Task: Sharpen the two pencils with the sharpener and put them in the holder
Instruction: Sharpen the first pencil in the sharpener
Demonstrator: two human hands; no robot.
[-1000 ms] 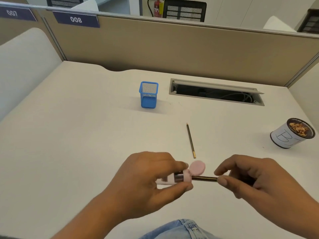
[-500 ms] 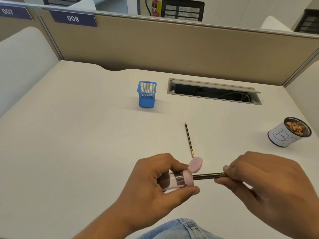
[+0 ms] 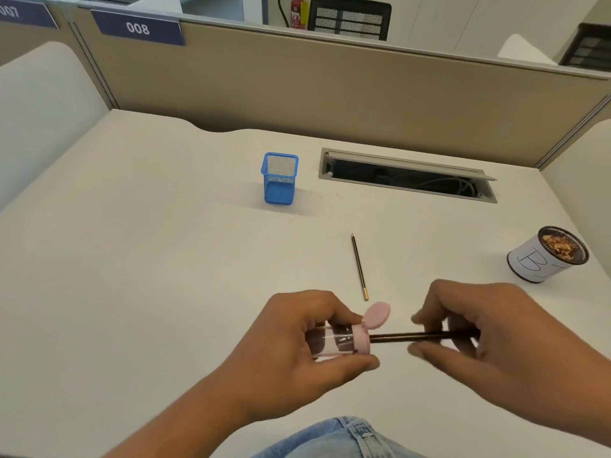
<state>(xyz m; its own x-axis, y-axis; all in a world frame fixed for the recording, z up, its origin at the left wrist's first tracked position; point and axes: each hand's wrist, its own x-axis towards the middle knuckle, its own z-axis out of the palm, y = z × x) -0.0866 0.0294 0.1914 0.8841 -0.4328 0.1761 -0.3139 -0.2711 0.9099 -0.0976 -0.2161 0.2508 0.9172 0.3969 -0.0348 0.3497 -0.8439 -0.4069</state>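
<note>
The white desk (image 3: 148, 276) fills most of your view, backed by a tan partition (image 3: 330, 94) that carries a blue tag (image 3: 138, 28) reading 008. A grey cable hatch (image 3: 406, 175) stands open near the desk's far edge. Your left hand (image 3: 291, 355) is curled round the sharpener (image 3: 334, 340) and holds it on its side near the front of the desk. The sharpener is a clear barrel with a pink end cap, and its round pink lid (image 3: 377, 315) is flipped up. Your right hand (image 3: 502, 338), a little blurred, pinches the first pencil (image 3: 396, 337) between thumb and curled fingers. That pencil runs level, with its left end in the pink cap. Off to your right stands a white cup (image 3: 535, 266) holding shavings. The blue mesh holder (image 3: 279, 180) stands upright well beyond your hands, just left of the hatch. The second pencil (image 3: 359, 266) lies flat on the desk between the holder and your hands — point away from you, gold end close to the lid.
</note>
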